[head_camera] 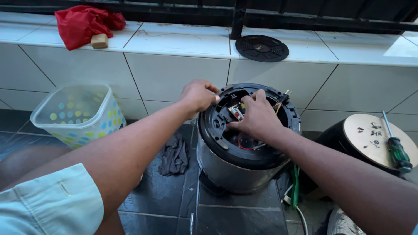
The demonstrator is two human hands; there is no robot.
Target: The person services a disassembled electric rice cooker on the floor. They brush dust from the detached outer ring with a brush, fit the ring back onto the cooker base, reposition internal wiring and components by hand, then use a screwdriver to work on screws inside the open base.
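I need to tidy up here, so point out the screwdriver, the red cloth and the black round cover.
screwdriver (399, 153): head view, on its green handle.
red cloth (80, 21): head view, middle of the crumpled fabric.
black round cover (261, 48): head view, centre of the disc on the ledge.

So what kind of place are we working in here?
Likely a home balcony or yard used for repairs: dark floor tiles, white-tiled ledge under black railing, opened appliance, screwdriver.
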